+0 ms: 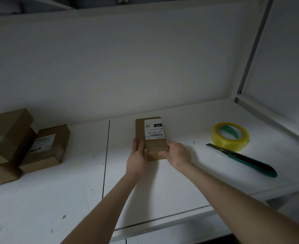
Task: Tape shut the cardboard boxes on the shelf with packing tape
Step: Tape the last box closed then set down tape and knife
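Two bare forearms reach forward from the near edge over the scuffed white shelf board, and both end at one small brown cardboard box lying flat near the middle of it. The left hand wraps the box's near left corner, thumb lying along the top face and the other fingers hidden down the left side. The right hand clasps the near right corner, one fingertip curled onto the near end face and the thumb pressed on the top edge; the rest of its fingers are out of sight behind the box. So the box sits between the two hands, gripped at its near end only, its far half free. One white shipping label, printed with a barcode and the digits 060, covers the far right part of the top. To the right, well apart from the hands, lies one green-handled utility knife, its blade end just beside one roll of clear yellowish packing tape with a green-and-white core, lying flat. Far left stands a cluster of plain brown cardboard boxes; at least four show, stacked and leaning, one of them a labelled brown box at the front. Behind everything rises the plain white back wall.
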The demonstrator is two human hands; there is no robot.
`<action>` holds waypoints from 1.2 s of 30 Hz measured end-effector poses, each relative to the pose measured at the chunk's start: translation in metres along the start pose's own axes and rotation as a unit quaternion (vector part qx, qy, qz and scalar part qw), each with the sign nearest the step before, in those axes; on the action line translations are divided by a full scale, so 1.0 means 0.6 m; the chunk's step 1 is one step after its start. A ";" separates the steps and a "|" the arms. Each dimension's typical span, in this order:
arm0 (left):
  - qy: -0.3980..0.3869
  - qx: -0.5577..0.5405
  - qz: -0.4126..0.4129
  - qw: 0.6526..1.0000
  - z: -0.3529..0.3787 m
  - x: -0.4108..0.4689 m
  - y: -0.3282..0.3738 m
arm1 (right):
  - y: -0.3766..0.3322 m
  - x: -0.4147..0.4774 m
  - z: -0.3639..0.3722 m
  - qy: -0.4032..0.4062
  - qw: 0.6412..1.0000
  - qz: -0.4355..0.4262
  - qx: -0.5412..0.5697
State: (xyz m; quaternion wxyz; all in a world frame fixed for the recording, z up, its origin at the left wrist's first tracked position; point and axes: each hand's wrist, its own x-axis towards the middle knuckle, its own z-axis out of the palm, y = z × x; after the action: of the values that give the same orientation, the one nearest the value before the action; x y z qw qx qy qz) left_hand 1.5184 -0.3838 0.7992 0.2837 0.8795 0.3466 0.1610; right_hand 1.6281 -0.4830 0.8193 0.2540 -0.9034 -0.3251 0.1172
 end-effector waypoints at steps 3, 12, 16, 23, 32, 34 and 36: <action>-0.003 0.023 -0.021 1.000 0.001 0.003 0.004 | -0.001 0.007 -0.016 -0.013 0.998 -0.008 -0.058; 0.100 0.099 0.039 0.989 -0.004 0.019 0.046 | 0.074 0.003 -0.127 0.058 0.978 -0.005 -0.198; 0.065 0.120 0.127 0.983 0.034 0.021 0.113 | 0.168 -0.023 -0.190 0.048 0.953 0.096 -0.285; -0.036 0.103 0.162 0.981 0.112 0.027 0.206 | 0.285 -0.055 -0.201 0.000 0.956 0.123 -0.268; -0.017 -0.037 0.076 0.996 0.133 0.035 0.249 | 0.292 -0.055 -0.202 0.041 0.997 0.025 -0.052; -0.009 -0.059 0.063 0.996 0.136 0.040 0.258 | 0.289 -0.043 -0.223 0.123 0.991 0.055 -0.016; -0.027 -0.060 0.054 0.996 0.145 0.044 0.267 | 0.298 -0.027 -0.252 0.166 0.978 0.122 -0.027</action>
State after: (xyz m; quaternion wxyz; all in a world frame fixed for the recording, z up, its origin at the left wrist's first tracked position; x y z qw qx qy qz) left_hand 1.6618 -0.4949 0.8305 0.3364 0.8823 0.2800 0.1730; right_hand 1.7671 -0.6695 0.8517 0.2637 -0.9496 -0.1688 -0.0125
